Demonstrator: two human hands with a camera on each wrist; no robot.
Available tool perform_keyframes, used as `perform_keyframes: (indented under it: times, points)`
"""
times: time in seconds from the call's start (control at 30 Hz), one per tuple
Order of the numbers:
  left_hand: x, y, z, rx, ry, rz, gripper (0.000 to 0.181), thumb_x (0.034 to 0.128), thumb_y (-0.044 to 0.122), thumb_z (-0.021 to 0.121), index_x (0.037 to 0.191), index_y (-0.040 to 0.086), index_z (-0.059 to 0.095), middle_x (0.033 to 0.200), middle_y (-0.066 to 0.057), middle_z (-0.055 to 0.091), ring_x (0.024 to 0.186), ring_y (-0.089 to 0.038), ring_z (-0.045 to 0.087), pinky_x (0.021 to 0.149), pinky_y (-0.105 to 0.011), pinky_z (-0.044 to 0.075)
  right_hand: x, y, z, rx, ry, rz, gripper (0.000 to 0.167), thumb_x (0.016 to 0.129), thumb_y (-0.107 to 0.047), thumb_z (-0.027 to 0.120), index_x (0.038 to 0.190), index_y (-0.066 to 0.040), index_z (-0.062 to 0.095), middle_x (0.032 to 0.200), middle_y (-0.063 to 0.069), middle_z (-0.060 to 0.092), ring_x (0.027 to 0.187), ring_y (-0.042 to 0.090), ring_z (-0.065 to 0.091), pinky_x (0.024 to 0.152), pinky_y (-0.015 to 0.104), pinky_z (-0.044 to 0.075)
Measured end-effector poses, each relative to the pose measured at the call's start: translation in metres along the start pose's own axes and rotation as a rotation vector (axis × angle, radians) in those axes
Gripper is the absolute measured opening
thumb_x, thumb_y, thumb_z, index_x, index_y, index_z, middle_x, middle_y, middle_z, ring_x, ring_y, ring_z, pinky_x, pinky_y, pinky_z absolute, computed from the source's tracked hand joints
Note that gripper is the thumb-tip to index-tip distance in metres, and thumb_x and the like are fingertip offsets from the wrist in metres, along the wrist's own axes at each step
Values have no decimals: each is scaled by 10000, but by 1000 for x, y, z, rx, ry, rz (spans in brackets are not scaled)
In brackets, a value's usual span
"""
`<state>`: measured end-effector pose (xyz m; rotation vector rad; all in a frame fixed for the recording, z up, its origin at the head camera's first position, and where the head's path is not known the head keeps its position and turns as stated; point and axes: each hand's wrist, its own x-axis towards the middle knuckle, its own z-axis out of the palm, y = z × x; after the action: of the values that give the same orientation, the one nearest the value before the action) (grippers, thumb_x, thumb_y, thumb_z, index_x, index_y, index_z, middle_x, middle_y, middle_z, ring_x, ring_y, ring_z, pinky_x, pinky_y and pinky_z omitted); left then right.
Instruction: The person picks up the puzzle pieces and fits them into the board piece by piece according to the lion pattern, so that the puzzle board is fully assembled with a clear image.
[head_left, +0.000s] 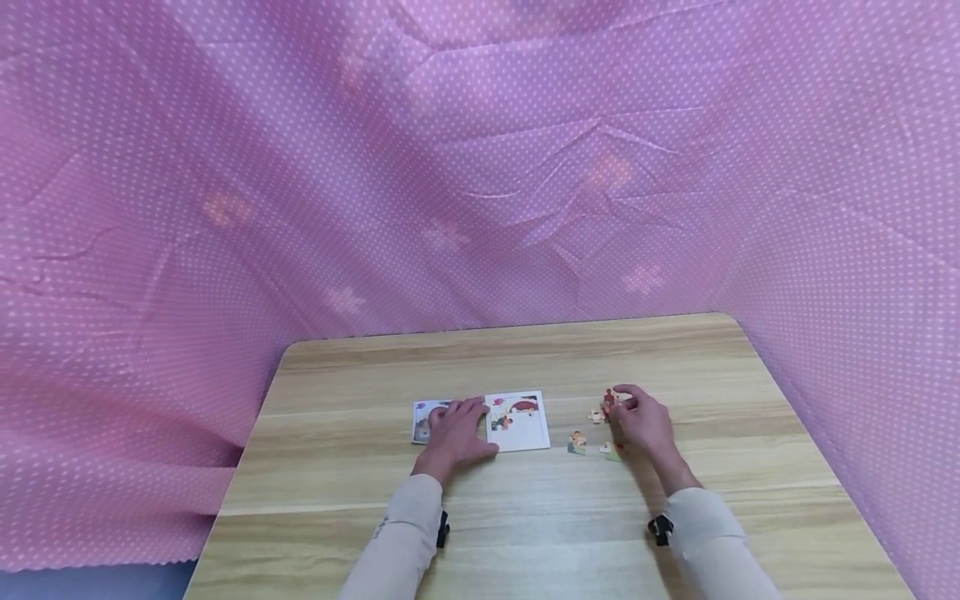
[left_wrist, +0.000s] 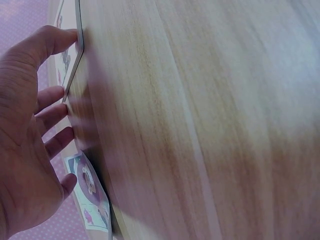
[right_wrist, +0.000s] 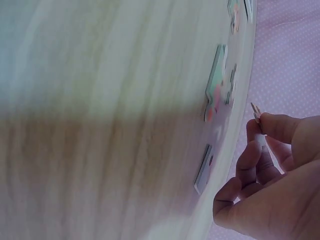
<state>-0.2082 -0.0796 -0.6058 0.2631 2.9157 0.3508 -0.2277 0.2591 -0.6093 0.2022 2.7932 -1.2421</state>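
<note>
My left hand [head_left: 456, 437] lies at the left side of a white puzzle board [head_left: 528, 433], thumb and fingers spread, touching its edge. A few joined pieces [head_left: 523, 407] fill the board's upper part. Under and left of this hand is a picture card [head_left: 422, 423], partly covered. My right hand [head_left: 647, 425] pinches a small puzzle piece [right_wrist: 256, 112] between thumb and index finger, held above the table. Around that hand lie loose pieces: a pale one [head_left: 596, 415], one with orange and green [head_left: 577, 442], and a green-edged one [head_left: 615, 452] partly hidden by the hand.
The wooden table [head_left: 337, 475] has rounded far corners. Pink dotted cloth [head_left: 480, 167] hangs behind it and along both sides. A dark device is strapped at each wrist.
</note>
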Motion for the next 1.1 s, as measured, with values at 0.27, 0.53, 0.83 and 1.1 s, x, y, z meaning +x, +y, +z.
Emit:
perform_keyframes:
  times: [0.27, 0.53, 0.83, 1.1]
  points:
    - [-1, 0, -1, -4, 6, 5, 784, 705, 582, 700, 1382, 236, 509, 1541, 56, 382, 1368, -242, 381, 1094, -596, 243, -2, -7, 10, 26, -36, 4, 391, 918, -240, 642, 1291, -142, 580, 1040, 128, 715, 851, 226, 663, 613, 257, 488]
    - [0, 0, 0, -17, 0, 0, 786, 706, 583, 707, 1384, 239, 506, 1547, 41, 375, 1378, -250, 371, 1102, -601, 231, -5, -18, 19, 55, -44, -42, 431, 882, -253, 697, 1287, -146, 596, 986, 107, 726, 772, 180, 652, 605, 265, 503]
    - [0, 1, 0, -18, 0, 0, 776, 710, 579, 710, 1381, 245, 507, 1548, 52, 373, 1378, -244, 370, 1102, -604, 226, -9, -30, 34, 98, -89, -33, 415, 873, -210, 707, 1276, -206, 607, 919, 72, 682, 644, 149, 589, 475, 274, 511]
    - [-1, 1, 0, -7, -4, -1, 777, 709, 580, 708, 1382, 249, 506, 1545, 57, 376, 1377, -240, 372, 1102, -596, 232, -10, -38, 46, 50, -78, -95, 388, 882, -143, 684, 1265, -163, 623, 896, 47, 720, 725, 142, 614, 582, 253, 483]
